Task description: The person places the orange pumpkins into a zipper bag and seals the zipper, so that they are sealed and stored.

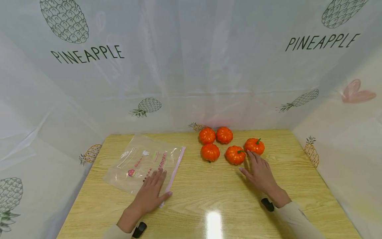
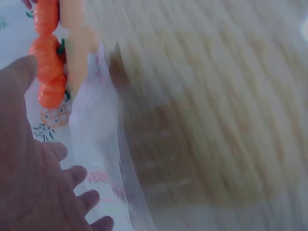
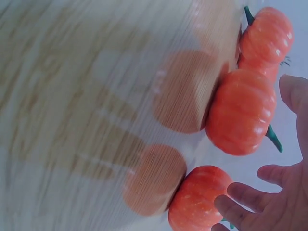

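On the left of the table lies a flat, clear zip bag (image 1: 176, 169) with a pink seal strip and printed strawberries. My left hand (image 1: 150, 194) is spread over the bag's lower right part, thumb out past the strip. Several small orange pumpkins sit toward the back. My right hand (image 1: 262, 174) reaches in at the right, its fingertips at the rightmost pumpkin (image 1: 253, 146) and its thumb near the neighbouring pumpkin (image 1: 235, 155). In the right wrist view the fingers (image 3: 248, 197) are spread beside a pumpkin (image 3: 197, 197) and not wrapped around it; contact is hard to tell.
Three more pumpkins stand grouped at the back middle, including the front one (image 1: 210, 152). The wooden table (image 1: 191, 205) is bordered behind and at the sides by a pale sheet (image 1: 203, 66) printed with pineapples. Each wrist bears a black device (image 1: 139, 229).
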### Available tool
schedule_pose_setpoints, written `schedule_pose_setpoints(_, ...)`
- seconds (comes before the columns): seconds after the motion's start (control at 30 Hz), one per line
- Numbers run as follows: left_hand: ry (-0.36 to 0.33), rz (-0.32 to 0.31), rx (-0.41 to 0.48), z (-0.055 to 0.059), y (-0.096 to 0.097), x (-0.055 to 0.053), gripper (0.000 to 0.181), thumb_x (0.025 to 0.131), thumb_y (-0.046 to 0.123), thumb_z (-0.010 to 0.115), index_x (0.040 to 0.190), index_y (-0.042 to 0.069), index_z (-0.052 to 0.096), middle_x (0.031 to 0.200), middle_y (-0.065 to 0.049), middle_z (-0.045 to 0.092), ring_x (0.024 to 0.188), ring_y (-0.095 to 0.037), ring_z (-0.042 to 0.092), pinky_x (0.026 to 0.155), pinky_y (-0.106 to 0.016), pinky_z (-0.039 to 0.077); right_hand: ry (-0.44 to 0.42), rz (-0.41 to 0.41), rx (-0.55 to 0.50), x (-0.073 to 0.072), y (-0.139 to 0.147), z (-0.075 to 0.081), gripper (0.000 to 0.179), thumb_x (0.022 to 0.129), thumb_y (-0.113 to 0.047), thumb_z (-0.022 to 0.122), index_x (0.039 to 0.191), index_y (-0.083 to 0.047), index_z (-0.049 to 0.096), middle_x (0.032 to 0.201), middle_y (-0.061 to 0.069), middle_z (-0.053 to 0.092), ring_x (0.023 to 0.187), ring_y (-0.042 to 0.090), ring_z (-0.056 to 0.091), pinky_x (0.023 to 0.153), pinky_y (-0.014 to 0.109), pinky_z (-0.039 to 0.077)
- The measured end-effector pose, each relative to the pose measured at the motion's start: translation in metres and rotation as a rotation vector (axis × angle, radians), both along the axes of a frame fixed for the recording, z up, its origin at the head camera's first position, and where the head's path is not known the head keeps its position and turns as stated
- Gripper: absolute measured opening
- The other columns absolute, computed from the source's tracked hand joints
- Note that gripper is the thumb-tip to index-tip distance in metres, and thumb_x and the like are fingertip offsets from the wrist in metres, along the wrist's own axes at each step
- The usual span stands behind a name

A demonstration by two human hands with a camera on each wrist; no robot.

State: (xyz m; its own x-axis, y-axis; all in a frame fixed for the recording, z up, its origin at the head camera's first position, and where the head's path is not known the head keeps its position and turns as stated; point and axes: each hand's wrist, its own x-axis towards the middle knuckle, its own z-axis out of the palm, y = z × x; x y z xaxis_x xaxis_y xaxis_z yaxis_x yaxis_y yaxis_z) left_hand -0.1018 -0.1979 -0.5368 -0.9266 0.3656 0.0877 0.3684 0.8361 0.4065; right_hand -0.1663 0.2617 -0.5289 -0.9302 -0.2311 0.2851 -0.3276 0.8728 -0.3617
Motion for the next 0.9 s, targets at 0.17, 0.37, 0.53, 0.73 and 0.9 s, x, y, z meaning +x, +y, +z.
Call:
schedule_pose_setpoints(0.17,-0.048,0.027,-0.038,0.001,0.007,0.002,0.083,0.102,0.049,0.064,0.161,-0.002,0.037,0.168,-0.026,0.033,0.154,-0.052,0.030,0.118,-0.069,0.029,-0.014,-0.019,-0.006,-0.002,-0.003,0.000,0.083,0.097,-0.030,0.077,0.156,0.011,0.034,0.152,0.038,0.043,0.138,0.058,0.042,0.108,0.074,0.036)
schedule_pose_setpoints(0.37,-0.007,0.045,-0.103,-0.002,0.013,0.005,0.077,0.099,0.041,0.070,0.156,-0.003,0.044,0.162,-0.025,0.043,0.148,-0.051,0.040,0.115,-0.065,0.037,-0.033,-0.032,-0.017,-0.002,-0.006,0.000,0.083,0.098,-0.031,0.075,0.156,0.012,0.034,0.153,0.038,0.043,0.139,0.058,0.041,0.108,0.074,0.035)
schedule_pose_setpoints(0.53,0.027,0.054,-0.119,-0.005,0.015,0.005,0.070,0.099,0.034,0.071,0.154,-0.002,0.048,0.159,-0.024,0.048,0.147,-0.048,0.044,0.113,-0.061,0.041,-0.022,-0.031,-0.022,-0.003,-0.009,0.000,0.083,0.097,-0.031,0.076,0.155,0.012,0.035,0.153,0.037,0.043,0.139,0.057,0.042,0.108,0.074,0.035)
schedule_pose_setpoints(0.73,0.016,0.079,-0.129,-0.005,0.017,0.005,0.062,0.102,0.028,0.068,0.153,-0.001,0.050,0.159,-0.021,0.049,0.147,-0.045,0.045,0.112,-0.059,0.044,-0.042,-0.043,-0.025,-0.004,-0.012,0.001,0.083,0.097,-0.031,0.077,0.155,0.011,0.036,0.154,0.036,0.044,0.140,0.056,0.042,0.110,0.073,0.035)
schedule_pose_setpoints(0.9,0.045,0.104,-0.125,-0.003,0.020,0.006,0.050,0.103,0.022,0.066,0.147,-0.001,0.057,0.156,-0.020,0.053,0.144,-0.044,0.050,0.109,-0.059,0.046,-0.042,-0.042,-0.047,-0.006,-0.014,0.002,0.082,0.096,-0.029,0.079,0.154,0.011,0.037,0.153,0.035,0.045,0.139,0.055,0.044,0.109,0.073,0.035)
